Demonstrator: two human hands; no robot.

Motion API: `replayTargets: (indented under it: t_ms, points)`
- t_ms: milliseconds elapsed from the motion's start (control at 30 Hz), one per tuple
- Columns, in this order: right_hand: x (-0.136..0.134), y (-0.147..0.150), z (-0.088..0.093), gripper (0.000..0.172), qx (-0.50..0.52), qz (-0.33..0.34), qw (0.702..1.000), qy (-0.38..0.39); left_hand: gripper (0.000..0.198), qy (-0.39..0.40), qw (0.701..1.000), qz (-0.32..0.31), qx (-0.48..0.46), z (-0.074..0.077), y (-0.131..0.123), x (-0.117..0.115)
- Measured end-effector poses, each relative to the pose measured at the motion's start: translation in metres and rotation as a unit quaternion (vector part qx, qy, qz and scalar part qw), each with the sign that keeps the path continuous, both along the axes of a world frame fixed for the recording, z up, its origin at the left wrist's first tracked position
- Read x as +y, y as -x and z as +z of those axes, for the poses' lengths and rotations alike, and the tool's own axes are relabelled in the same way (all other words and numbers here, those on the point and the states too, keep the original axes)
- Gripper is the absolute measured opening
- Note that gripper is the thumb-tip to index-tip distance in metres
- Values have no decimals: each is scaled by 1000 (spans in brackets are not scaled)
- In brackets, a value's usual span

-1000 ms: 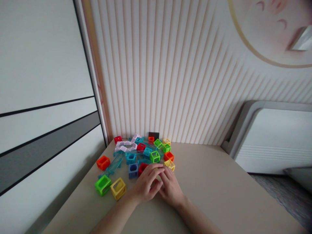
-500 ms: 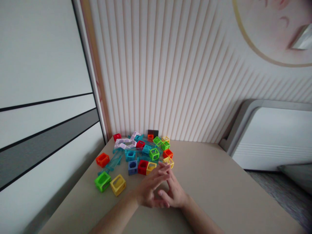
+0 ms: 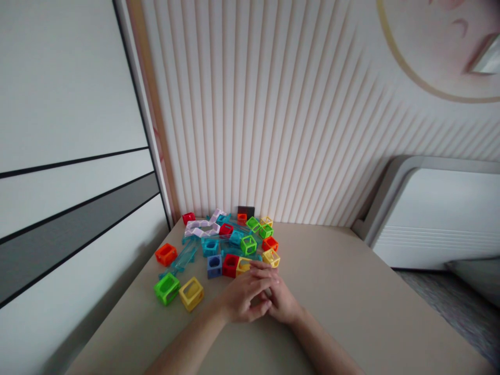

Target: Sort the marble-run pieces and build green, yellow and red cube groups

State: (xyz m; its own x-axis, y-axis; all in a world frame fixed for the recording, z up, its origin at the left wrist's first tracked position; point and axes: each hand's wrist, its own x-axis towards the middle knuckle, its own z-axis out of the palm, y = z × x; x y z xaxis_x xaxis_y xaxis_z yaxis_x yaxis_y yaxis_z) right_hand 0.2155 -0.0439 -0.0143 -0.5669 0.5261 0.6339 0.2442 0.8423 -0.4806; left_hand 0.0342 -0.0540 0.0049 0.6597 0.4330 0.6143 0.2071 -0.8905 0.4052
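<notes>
My left hand and my right hand are clasped together above the tabletop, fingers folded over one another. Both are closed, and no object shows in them. Just beyond the fingertips lie a yellow block, partly covered by my left hand, and a second yellow block. A red block and a blue block stand in a row to the left. Nearer my left forearm are a yellow open-framed block and a green one.
Further back on the table are teal track pieces, a white zigzag piece, several green, red and orange blocks, and a black box by the ribbed wall. A white cabinet borders the left; a grey-framed headboard stands right.
My hands have closed more tightly together, with the fingers folding down over each other. The blocks have kept their places; the view has shifted slightly.
</notes>
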Motion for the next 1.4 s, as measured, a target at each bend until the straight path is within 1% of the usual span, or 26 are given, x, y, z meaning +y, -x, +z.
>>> replayTargets:
  t_ms: [167,300,500,667,800,1133,1267,1400]
  points:
    - [2,0,-2,52,-1,-12,1000,-27,60,-17,999,-10,-26,1,-2,0]
    - [2,0,-1,56,6,-9,999,-30,59,-24,999,-8,-27,1,-3,1]
    - [4,-1,0,56,16,-3,1000,-25,58,-25,999,-5,-36,-1,-3,1]
    - [3,-1,3,52,-1,-3,1000,-27,59,-19,999,-4,-35,-5,-4,3]
    - [2,-2,3,55,1,-10,1000,-29,60,-7,999,-3,-34,-7,-3,3]
    - [2,-1,5,50,-1,-2,999,-32,64,0,1000,-9,-26,-5,-4,3]
    - [2,0,6,47,-19,-6,999,-33,63,1,1000,-5,-26,-5,-4,3]
    - [2,-1,6,51,-3,-6,999,-38,62,2,999,-10,-33,-4,-4,2]
